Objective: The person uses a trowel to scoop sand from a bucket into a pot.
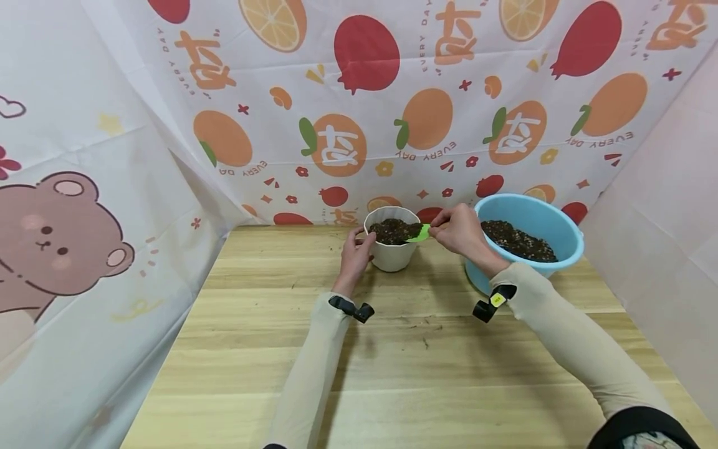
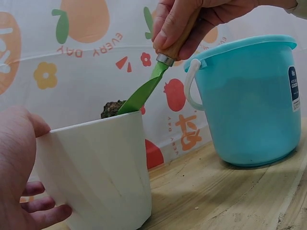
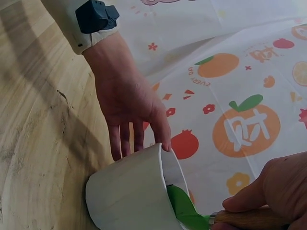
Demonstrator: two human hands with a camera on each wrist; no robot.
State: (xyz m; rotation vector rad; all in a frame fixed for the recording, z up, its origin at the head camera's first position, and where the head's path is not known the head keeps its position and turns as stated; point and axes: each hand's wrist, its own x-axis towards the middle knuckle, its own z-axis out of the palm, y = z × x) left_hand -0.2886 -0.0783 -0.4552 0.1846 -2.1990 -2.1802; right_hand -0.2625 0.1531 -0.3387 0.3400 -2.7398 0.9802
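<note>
A white flower pot point(image 1: 391, 257) with fluted sides stands on the table, dark potting soil point(image 1: 392, 231) inside it. My left hand point(image 1: 356, 254) steadies its left side, thumb at the rim and the other fingers along the outer wall. In the left wrist view those fingertips point(image 2: 61, 211) lie against the pot. My right hand point(image 1: 457, 232) grips the wooden handle point(image 2: 178, 43) of a small garden trowel. Its green blade point(image 2: 145, 93) slants down over the pot's right rim, the tip in among the soil.
Right of the pot stands a light blue bucket point(image 1: 530, 212) with a white handle point(image 2: 191, 86), partly filled with dark soil point(image 1: 518, 241). Crumbs of soil point(image 1: 424, 342) dot the wooden table point(image 1: 269, 349). A fruit-print cloth point(image 1: 314, 187) hangs close behind the pot.
</note>
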